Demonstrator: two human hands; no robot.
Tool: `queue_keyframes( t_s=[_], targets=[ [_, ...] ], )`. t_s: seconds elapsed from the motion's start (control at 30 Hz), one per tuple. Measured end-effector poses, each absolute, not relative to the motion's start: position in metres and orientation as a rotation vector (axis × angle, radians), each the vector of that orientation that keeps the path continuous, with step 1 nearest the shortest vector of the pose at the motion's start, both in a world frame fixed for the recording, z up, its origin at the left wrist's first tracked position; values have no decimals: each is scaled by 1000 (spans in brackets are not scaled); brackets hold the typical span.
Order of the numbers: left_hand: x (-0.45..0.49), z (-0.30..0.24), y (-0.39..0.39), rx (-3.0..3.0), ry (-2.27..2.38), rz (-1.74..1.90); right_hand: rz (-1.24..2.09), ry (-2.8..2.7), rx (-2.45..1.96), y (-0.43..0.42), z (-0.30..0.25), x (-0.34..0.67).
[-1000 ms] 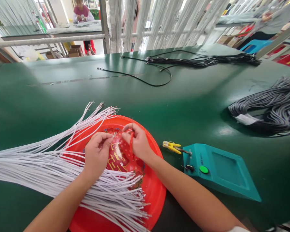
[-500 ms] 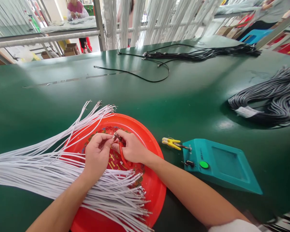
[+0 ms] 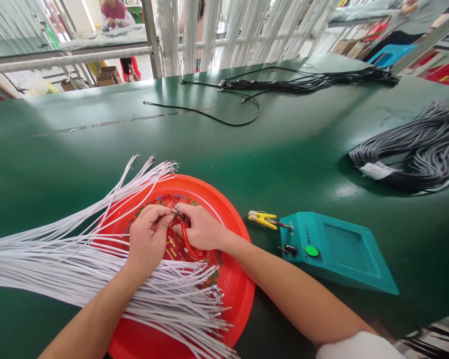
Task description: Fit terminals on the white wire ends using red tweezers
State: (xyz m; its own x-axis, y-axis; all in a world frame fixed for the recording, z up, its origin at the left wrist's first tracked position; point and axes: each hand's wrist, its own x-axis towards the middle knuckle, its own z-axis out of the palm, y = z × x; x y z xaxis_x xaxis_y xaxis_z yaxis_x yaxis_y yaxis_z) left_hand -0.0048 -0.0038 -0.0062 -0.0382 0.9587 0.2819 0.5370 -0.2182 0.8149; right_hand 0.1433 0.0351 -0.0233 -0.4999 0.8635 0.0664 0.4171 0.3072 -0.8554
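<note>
Over a round red tray (image 3: 234, 249), my left hand (image 3: 147, 242) pinches the end of a white cable between thumb and fingers; most of that cable is hidden. My right hand (image 3: 204, 227) is closed around red-handled scissors (image 3: 187, 242), whose dark blades are parted at the cable end by my left fingertips. Under my left wrist a thick bundle of white cables (image 3: 172, 286) lies across the tray, with its metal-tipped ends to the right. A smaller bunch of white cables (image 3: 134, 192) fans over the tray's far left rim, showing bare wire ends.
A teal device (image 3: 344, 249) with a green button stands right of the tray, a yellow clip (image 3: 262, 219) at its side. Black cables (image 3: 307, 86) lie at the table's far side. A grey cable coil (image 3: 415, 149) sits at right. Another person (image 3: 115, 17) works beyond the rack.
The scissors' blades have spread apart and turned slightly at the cable end between my hands. The whole view has shifted a little; both hands stay over the tray.
</note>
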Motion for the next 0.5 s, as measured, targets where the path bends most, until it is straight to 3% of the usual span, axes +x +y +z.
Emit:
queue_keyframes(
  t_s=[0.23, 0.5],
  targets=[
    [-4, -3, -3, 1732, 1683, 1247, 1185, -1455, -1250, 46, -27, 145],
    [-3, -7, 0, 1494, 1668, 1259, 1223, -1830, -1105, 36, -23, 143]
  ],
)
